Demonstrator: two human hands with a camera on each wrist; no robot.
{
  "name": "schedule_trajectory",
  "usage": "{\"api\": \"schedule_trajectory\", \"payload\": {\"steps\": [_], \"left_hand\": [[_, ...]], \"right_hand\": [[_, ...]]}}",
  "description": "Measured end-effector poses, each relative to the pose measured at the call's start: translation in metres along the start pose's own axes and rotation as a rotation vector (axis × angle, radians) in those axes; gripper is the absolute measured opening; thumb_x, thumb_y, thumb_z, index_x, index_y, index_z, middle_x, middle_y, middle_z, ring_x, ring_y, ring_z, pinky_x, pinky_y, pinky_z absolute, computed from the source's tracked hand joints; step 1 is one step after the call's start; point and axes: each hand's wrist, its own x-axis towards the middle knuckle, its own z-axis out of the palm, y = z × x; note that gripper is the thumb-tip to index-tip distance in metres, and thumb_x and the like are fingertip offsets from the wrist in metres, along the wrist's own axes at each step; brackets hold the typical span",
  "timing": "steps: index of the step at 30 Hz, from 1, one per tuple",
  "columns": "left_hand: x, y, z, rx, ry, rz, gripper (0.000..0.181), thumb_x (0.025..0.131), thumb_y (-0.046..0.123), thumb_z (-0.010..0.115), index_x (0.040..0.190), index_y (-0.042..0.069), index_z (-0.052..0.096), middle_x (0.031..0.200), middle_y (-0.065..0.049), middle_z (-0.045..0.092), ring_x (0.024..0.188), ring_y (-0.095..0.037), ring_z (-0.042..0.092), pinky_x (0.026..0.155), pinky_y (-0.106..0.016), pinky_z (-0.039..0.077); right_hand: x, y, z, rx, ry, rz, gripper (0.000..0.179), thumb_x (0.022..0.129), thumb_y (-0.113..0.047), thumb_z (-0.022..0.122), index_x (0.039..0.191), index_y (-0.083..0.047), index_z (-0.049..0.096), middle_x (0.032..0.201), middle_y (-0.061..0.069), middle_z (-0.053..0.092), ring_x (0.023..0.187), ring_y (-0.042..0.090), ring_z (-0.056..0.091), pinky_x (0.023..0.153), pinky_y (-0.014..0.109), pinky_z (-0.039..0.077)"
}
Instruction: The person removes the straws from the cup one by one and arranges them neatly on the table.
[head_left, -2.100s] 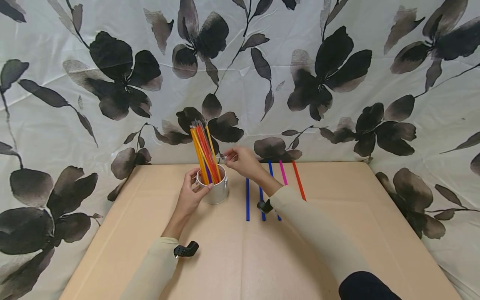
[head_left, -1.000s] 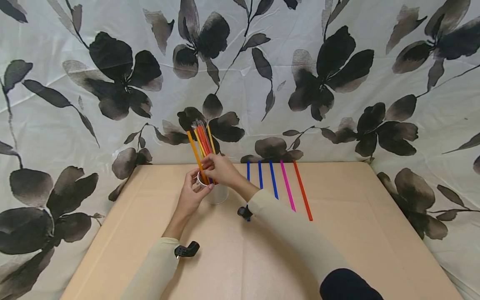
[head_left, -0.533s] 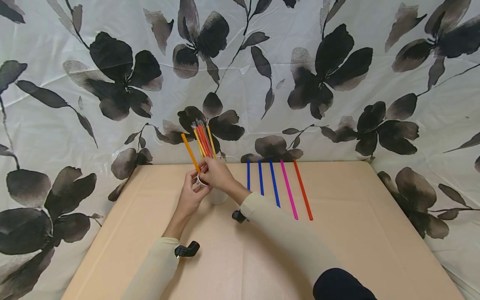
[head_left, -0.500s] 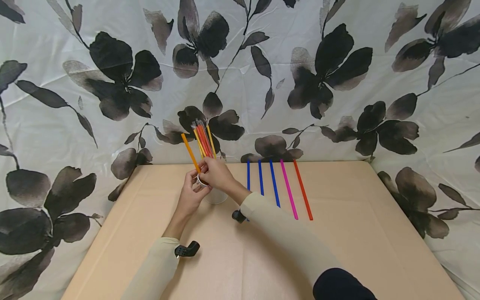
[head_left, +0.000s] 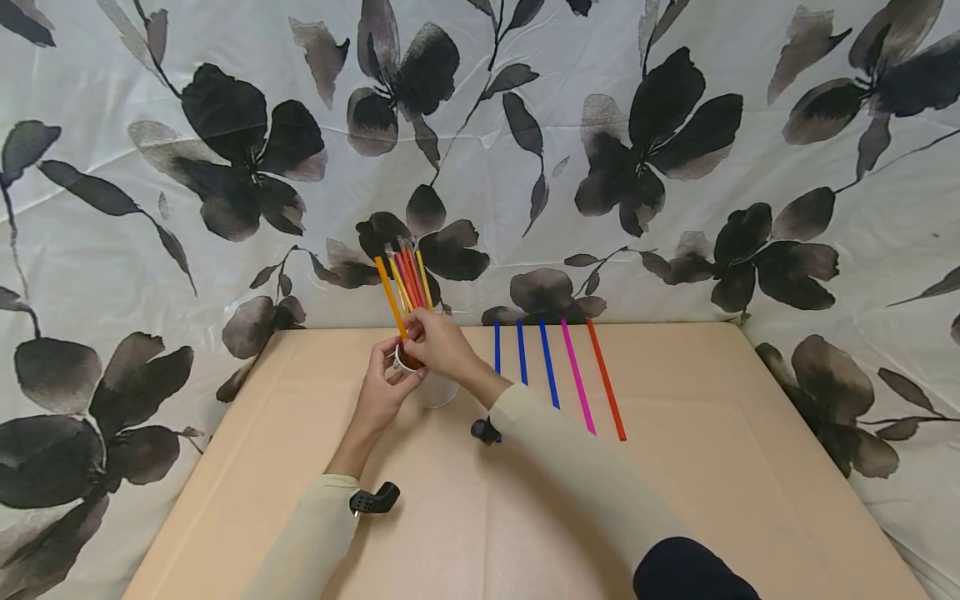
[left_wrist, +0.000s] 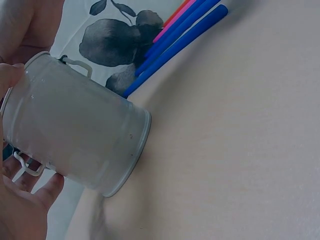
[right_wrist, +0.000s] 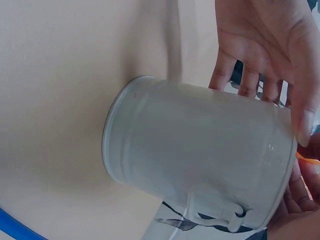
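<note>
1. Head: near the table's [head_left: 450, 533] back edge, the left hand [head_left: 378, 390] grips a white pail [head_left: 437, 393]; the right hand [head_left: 442, 343] pinches an orange stick [head_left: 391, 296], lower end hidden.
2. Left wrist: the pail's rim is partly covered.
3. Right wrist: the orange stick barely shows.

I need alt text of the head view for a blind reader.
A person's left hand grips a white bucket of coloured sticks while the right hand holds an orange stick. To the right, three blue sticks, a pink stick and a red stick lie on a table.
</note>
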Motion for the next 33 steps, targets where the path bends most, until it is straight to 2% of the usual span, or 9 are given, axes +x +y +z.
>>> {"api": "schedule_trajectory", "payload": {"steps": [9,14,22,33], "left_hand": [[-0.001,0.001,0.0,0.013,0.01,0.004,0.077,0.091,0.008,0.075,0.152,0.0,0.03,0.155,-0.021,0.036,0.141,-0.039,0.037,0.117,-0.06,0.033],[-0.001,0.002,0.0,0.027,0.007,-0.009,0.078,0.091,0.009,0.075,0.153,-0.002,0.028,0.156,-0.021,0.034,0.142,-0.04,0.036,0.118,-0.06,0.033],[0.01,-0.03,-0.005,0.047,0.024,0.003,0.079,0.092,0.014,0.076,0.154,0.005,0.029,0.156,-0.018,0.035,0.143,-0.039,0.036,0.118,-0.06,0.032],[0.01,-0.033,-0.005,0.087,0.037,0.015,0.077,0.091,0.028,0.079,0.152,0.015,0.033,0.153,-0.009,0.039,0.139,-0.031,0.04,0.116,-0.058,0.036]], "right_hand": [[-0.001,-0.001,-0.01,0.167,0.068,-0.069,0.028,0.094,-0.005,0.068,0.121,-0.002,0.062,0.1,0.006,0.065,0.083,0.013,0.063,0.072,0.018,0.056],[0.001,0.0,-0.016,0.18,0.086,-0.082,0.03,0.095,-0.006,0.068,0.124,-0.003,0.061,0.103,0.008,0.065,0.089,0.016,0.065,0.077,0.02,0.058],[0.0,0.0,-0.027,0.201,0.105,-0.086,0.032,0.097,-0.01,0.067,0.128,-0.005,0.061,0.108,0.007,0.065,0.094,0.015,0.067,0.083,0.023,0.059],[0.0,-0.007,-0.049,0.235,0.174,-0.126,0.033,0.098,-0.01,0.067,0.129,-0.005,0.059,0.108,0.007,0.063,0.096,0.016,0.065,0.087,0.023,0.058]]}}
